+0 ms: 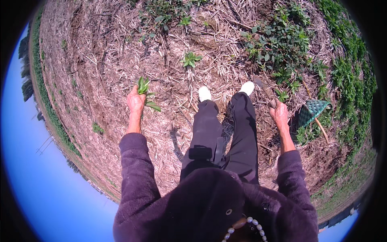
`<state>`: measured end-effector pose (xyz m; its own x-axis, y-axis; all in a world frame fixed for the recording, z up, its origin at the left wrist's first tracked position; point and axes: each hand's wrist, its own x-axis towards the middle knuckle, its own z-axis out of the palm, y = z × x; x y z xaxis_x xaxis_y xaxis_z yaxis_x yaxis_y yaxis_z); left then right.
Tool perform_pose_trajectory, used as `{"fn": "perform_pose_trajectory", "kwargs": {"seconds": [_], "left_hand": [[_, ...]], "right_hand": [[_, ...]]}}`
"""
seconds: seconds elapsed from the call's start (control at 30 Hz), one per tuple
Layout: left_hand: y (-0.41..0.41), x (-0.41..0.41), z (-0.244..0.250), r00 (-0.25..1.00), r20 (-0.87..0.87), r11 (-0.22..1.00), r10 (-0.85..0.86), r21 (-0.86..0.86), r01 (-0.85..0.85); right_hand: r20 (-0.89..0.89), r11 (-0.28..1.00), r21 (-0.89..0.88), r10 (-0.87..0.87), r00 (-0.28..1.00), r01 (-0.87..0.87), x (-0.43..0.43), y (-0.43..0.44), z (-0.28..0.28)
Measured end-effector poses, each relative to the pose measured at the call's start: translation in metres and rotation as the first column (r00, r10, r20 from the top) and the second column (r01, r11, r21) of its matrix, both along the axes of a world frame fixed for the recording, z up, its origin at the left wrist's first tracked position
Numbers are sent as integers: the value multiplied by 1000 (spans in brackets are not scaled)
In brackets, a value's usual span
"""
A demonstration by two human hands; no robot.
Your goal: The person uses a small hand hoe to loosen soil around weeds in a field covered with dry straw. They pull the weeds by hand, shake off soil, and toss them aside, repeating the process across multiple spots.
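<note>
My left hand (pixel 136 101) is closed around a bunch of green leafy plants (pixel 144 86), whose leaves stick out above and beside the fist. A long thin stem or root seems to trail from it to the right. In my right hand (pixel 279 112) is the handle of a small hand tool with a dark, dirt-coloured blade (pixel 259 82); its exact kind is unclear. The blade points away from me, close to the right white shoe (pixel 247 88). Just beyond my shoes a small leafy weed (pixel 191 59) grows from the straw-covered soil.
A green woven basket (pixel 313 112) with a curved handle lies tipped on the ground to the right. Dense low weeds (pixel 279 45) grow ahead right, and a strip of green plants (pixel 352 69) runs along the right side. Dry straw and stalks (pixel 105 69) cover the soil.
</note>
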<state>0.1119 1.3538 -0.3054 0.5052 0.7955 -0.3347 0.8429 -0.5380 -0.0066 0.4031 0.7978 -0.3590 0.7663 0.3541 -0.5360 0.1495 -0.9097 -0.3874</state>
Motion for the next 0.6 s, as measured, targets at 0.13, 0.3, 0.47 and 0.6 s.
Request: {"fn": "perform_pose_trajectory", "kwargs": {"seconds": [0.13,0.3,0.47,0.6], "left_hand": [[1,57,-93,995,-7,993,-95,-72,94],[-13,94,-270,996,21,974,-90,-205,92],[-15,102,-384,1000,13,961,18,-275,-14],[-17,108,-441,1000,-6,948,21,-319,-22]], "right_hand": [[-136,971,80,236,962,-226,-4,118,-75],[-197,963,165,242,950,-211,-41,227,-172],[-226,957,182,266,937,-227,-68,295,-231],[-230,932,191,348,909,-308,-72,312,-255]]}}
